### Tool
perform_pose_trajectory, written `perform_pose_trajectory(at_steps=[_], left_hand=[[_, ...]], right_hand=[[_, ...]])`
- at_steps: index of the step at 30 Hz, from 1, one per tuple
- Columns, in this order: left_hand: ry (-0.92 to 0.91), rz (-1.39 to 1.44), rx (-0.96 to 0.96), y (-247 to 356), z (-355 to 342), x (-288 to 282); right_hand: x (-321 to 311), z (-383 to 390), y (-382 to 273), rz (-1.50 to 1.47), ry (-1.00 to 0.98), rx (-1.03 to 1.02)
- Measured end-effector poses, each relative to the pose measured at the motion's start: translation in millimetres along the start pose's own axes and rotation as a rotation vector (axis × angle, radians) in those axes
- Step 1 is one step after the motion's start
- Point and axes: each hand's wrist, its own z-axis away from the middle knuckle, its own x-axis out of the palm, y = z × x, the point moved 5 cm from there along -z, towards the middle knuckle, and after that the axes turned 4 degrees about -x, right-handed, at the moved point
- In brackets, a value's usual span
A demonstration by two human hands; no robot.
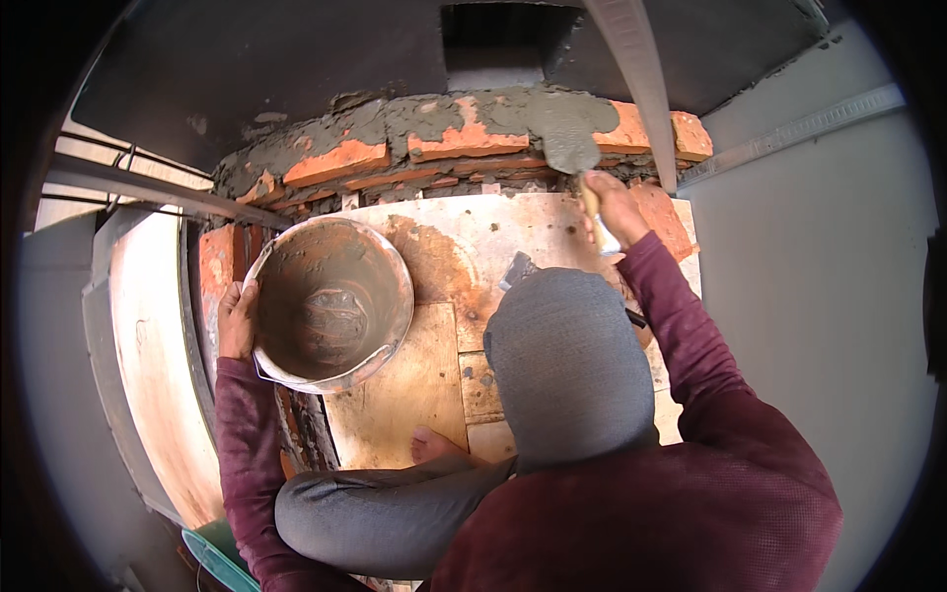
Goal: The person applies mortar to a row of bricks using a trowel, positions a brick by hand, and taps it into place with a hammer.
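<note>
My left hand (237,318) grips the rim of a bucket (380,261), which is tipped so that its inside faces up toward me. Grey mortar (333,318) coats its wall and lies in a small heap at the bottom. Out ahead on the right, my right hand (616,211) is closed around the wooden handle of a trowel (571,150). Its blade, smeared with wet mortar, rests against the mortar layer on top of a low brick wall (468,145). Orange brick faces show through the uneven mortar.
Wooden boards (395,395) cover the floor before me, stained with mortar. A metal blade (518,268) lies there, partly hidden by my knee (567,365). A metal strip (641,89) slants down to the wall's right end. Grey panels stand right; a dark opening (503,39) lies behind.
</note>
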Motion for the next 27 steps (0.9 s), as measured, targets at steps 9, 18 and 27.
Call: perform_pose_trajectory(at_steps=[9,18,27], left_hand=[[0.115,-0.052,0.096,30.7,19.4,35.1],[0.109,0.035,0.039,31.4,65.9,21.3],[0.099,-0.061,0.046,38.7,70.2,27.4]], right_hand=[[133.8,2.4,-3.8,-0.197,-0.524,0.044],[56.1,1.5,-10.1,1.250,-0.296,-0.699],[0.0,-56.8,14.2,1.399,-0.176,-0.492]])
